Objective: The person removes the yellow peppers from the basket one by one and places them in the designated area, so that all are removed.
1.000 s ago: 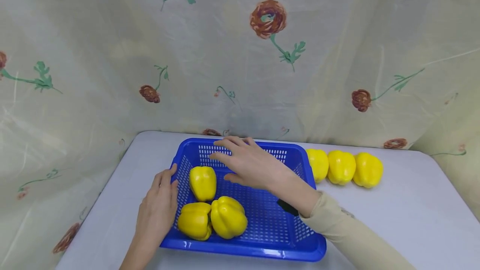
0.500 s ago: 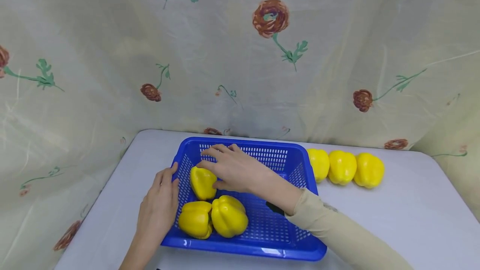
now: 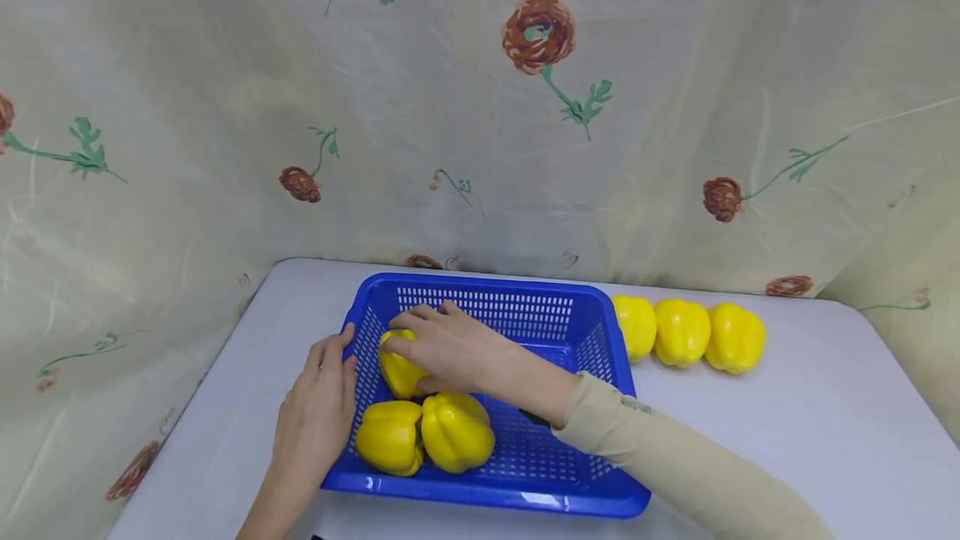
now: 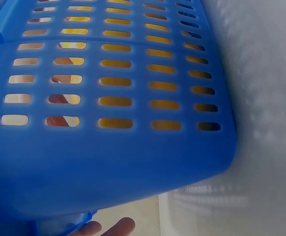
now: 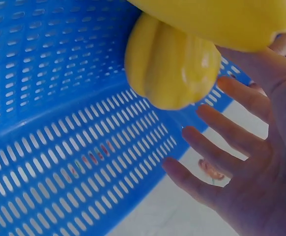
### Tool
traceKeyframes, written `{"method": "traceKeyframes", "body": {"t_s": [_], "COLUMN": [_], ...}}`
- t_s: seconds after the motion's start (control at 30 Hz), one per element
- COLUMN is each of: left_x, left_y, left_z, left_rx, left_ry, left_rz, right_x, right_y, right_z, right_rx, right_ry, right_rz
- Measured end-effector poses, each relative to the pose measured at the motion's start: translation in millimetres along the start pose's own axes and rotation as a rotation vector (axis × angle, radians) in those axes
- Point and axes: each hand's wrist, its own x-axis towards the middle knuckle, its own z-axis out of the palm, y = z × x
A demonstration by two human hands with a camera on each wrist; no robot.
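Note:
A blue plastic basket stands on the table with three yellow bell peppers inside. My left hand rests against its left rim, fingers mostly straight; in the left wrist view, fingertips show past the basket's edge. Over the rear-left bell pepper is my right hand, its fingers reaching across the top. Seen from the right wrist, those fingers are spread and only slightly bent beside a bell pepper; firm contact cannot be made out. Two more, a left bell pepper and a right bell pepper, lie at the front.
Right of the basket, three yellow bell peppers stand in a row on the white table: a near one, a middle one and an outer one. A flower-patterned curtain hangs behind the table.
My right hand has moved left and down onto the rear-left bell pepper, which tilted slightly along the way. The left hand and the basket stay where they were.

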Motion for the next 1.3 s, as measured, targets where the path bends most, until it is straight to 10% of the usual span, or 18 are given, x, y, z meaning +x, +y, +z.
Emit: {"method": "traceKeyframes", "body": {"t_s": [1.3], "left_x": [0.1], "left_y": [-0.7], "left_z": [-0.4], "left_rx": [0.002], "left_ry": [-0.013], "left_rz": [-0.011], "right_x": [19.9], "right_y": [-9.7], "right_z": [6.7], "right_rx": [-0.043], "right_ry": [-0.020], "right_rz": [-0.011]}}
